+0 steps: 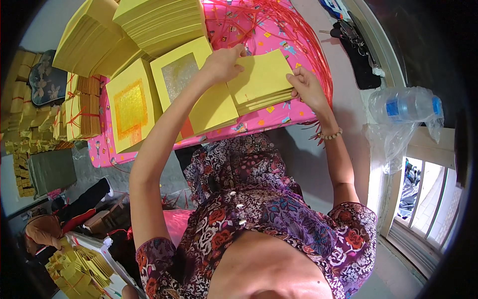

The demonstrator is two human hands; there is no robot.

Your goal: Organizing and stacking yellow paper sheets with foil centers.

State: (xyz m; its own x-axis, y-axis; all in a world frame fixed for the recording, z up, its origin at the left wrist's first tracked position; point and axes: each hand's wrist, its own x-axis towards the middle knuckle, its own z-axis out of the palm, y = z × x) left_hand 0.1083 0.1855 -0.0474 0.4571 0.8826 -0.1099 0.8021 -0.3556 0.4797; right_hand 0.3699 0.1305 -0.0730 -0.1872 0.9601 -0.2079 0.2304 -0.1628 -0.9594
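Observation:
A small stack of plain yellow paper sheets (264,74) lies at the front right of a pink table. My left hand (224,64) is at its far left corner, with the thumb on the top sheet and the fingers curled over the far edge. At the right edge, my right hand (308,88) pinches the sheets between thumb and fingers. Under my left forearm lies a yellow stack with a silver square (180,74), partly hidden by the arm. To its left is another stack with a gold square framed in orange (131,112).
Tall yellow paper stacks (159,25) stand at the back left. Red plastic strings (279,17) spread along the table's far right. Bundles tied with red string (82,112) are stacked left of the table. A clear plastic bottle (406,105) sits by the barred window at right.

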